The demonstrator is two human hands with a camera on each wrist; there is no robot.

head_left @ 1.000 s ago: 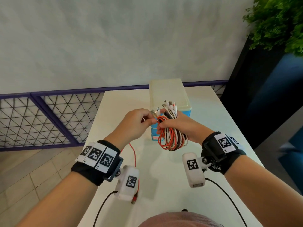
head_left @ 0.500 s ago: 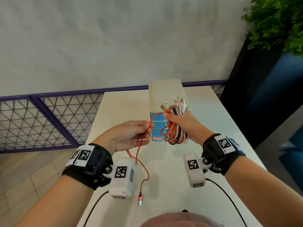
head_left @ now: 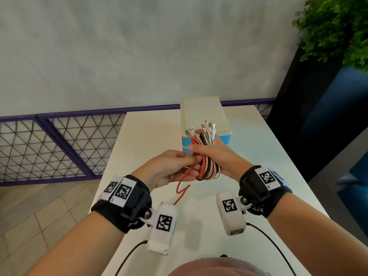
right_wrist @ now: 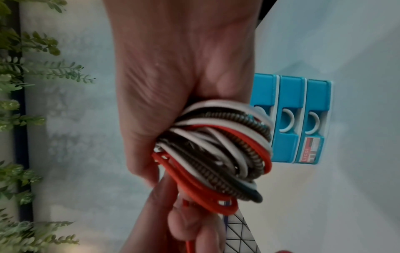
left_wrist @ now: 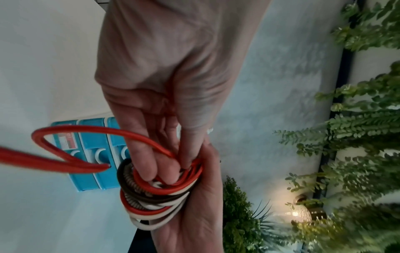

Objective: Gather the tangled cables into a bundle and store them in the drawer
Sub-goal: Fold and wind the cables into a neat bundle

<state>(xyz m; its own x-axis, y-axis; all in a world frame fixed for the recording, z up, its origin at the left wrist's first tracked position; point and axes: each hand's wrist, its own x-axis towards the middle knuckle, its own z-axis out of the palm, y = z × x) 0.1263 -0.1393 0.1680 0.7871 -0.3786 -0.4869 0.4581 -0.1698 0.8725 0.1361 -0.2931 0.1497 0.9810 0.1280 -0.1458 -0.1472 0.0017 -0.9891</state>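
My right hand (head_left: 217, 154) grips a coiled bundle of red, white, black and braided cables (head_left: 208, 168) above the white table (head_left: 258, 156); the bundle (right_wrist: 218, 150) fills its palm, and plug ends (head_left: 208, 125) stick up past the fingers. My left hand (head_left: 175, 168) pinches the loose red cable (head_left: 182, 193) right at the bundle (left_wrist: 151, 193). The cable's free tail (left_wrist: 54, 154) loops down towards my left wrist. Behind the hands stands the small drawer unit (head_left: 203, 114), cream on top with blue drawer fronts (right_wrist: 301, 119), all closed.
A purple-framed mesh railing (head_left: 59, 144) runs along the table's left and far sides. A dark planter with green foliage (head_left: 336, 30) stands at the right. Bare table surface lies beside the drawer unit on both sides.
My left hand, which had drawn the red cable out to the left, has come back to the bundle. The hanging tail is shorter, its plug out of sight.
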